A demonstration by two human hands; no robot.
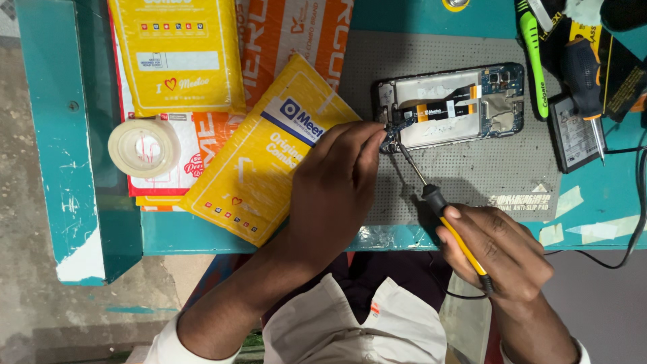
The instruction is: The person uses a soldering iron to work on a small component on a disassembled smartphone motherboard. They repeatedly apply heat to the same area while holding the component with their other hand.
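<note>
Yellow-handled, the soldering iron (441, 214) is held in the right hand (502, 253), whose grip is closed round the handle like a pen, just behind the black collar. From that grip the thin shaft runs up and to the left, and its tip meets a small board (393, 132) at the near end of the opened phone (450, 106). The left hand (333, 182) has its fingertips pinched shut on that same small board, just beside the tip; whether the board is lifted or pressed flat cannot be told.

The phone lies with its back off on a grey mat (472, 175) on the teal bench (600, 202), directly ahead of both grips.

For the step to be done well, the tip is judged best kept on the joint alone, since the fingertips sit very near the hot end. A steadier stroke would likely be had if the right wrist were rested on the bench edge. The cord (627, 229) trailing from the handle should be kept slack so that it does not drag the tip sideways.

Left of the left grip lie yellow padded envelopes (256, 168) and a tape roll (143, 147); right of the phone, well apart from the work, a battery (573, 135) and a screwdriver (585, 87) are seen.
</note>
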